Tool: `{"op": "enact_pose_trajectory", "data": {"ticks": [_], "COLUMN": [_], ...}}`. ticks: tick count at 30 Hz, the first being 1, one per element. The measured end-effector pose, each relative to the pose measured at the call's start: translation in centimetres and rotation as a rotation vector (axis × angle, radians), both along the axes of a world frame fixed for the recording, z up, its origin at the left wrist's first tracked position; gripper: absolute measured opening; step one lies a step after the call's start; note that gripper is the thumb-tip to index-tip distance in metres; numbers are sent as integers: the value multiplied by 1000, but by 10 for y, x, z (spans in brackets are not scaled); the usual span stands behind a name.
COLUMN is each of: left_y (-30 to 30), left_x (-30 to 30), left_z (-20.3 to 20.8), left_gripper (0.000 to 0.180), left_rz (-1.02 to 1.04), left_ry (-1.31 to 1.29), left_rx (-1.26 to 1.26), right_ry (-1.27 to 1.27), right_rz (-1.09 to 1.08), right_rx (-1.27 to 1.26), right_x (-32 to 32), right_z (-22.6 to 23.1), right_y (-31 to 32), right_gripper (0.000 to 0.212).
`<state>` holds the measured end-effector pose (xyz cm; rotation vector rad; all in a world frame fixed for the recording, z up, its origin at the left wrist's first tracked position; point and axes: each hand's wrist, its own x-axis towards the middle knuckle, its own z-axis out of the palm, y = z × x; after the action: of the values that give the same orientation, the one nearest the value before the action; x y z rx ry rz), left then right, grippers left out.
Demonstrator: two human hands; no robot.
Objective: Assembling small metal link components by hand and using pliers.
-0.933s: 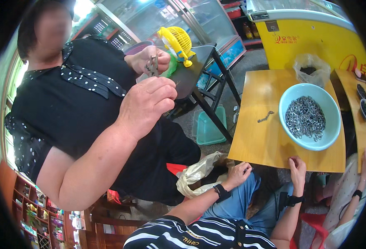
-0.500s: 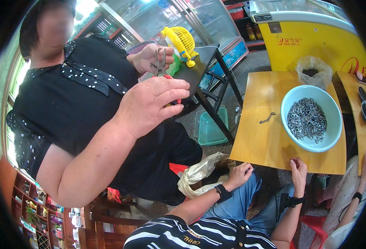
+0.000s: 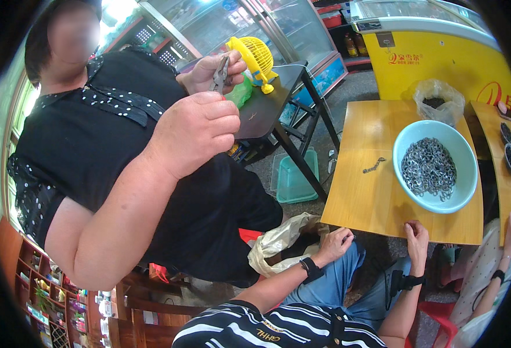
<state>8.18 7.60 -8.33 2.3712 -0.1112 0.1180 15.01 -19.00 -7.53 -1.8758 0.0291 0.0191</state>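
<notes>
My left hand [image 3: 335,246] is over my knee, near the table's front left corner. Its fingers are curled in, and a small dark bit shows at their tips, too small to name. Against the front edge of the yellow wooden table [image 3: 362,200] rests my right hand [image 3: 417,238], its fingers loosely closed and nothing visible in them. On the tabletop stands a light blue basin [image 3: 405,174] full of small dark metal chain links [image 3: 429,167]. A short piece of chain [image 3: 374,165] lies to its left.
At left a standing co-worker [image 3: 110,191] works pliers [image 3: 219,75] on a small piece. A black table [image 3: 267,110] carries a yellow fan [image 3: 252,58]. A plastic bag [image 3: 439,95] and a yellow freezer [image 3: 435,61] stand behind; a cream bag [image 3: 275,243] sits by my knee.
The co-worker's hands have come closer together and shifted slightly left, the pliers turning to meet the small piece. My own hands and the things on the table stay put.
</notes>
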Motion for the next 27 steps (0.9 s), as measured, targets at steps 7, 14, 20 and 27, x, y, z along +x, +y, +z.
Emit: {"op": "enact_pose_trajectory", "data": {"ticks": [7, 14, 20, 27], "left_y": [2, 2, 3, 4], "left_x": [0, -2, -2, -1], "left_z": [0, 2, 2, 4], "left_gripper": [15, 15, 15, 15], "left_rz": [-3, 0, 0, -8], "left_ry": [-13, -19, -10, 39], "left_rx": [-9, -15, 9, -13], "right_ry": [-9, -12, -5, -7], "right_rz": [-9, -13, -9, -20], "right_rx": [-19, -28, -34, -44], "right_x": [-1, -3, -2, -2], "right_z": [0, 5, 4, 8], "right_y": [2, 4, 4, 5], "right_gripper": [24, 24, 23, 24]}}
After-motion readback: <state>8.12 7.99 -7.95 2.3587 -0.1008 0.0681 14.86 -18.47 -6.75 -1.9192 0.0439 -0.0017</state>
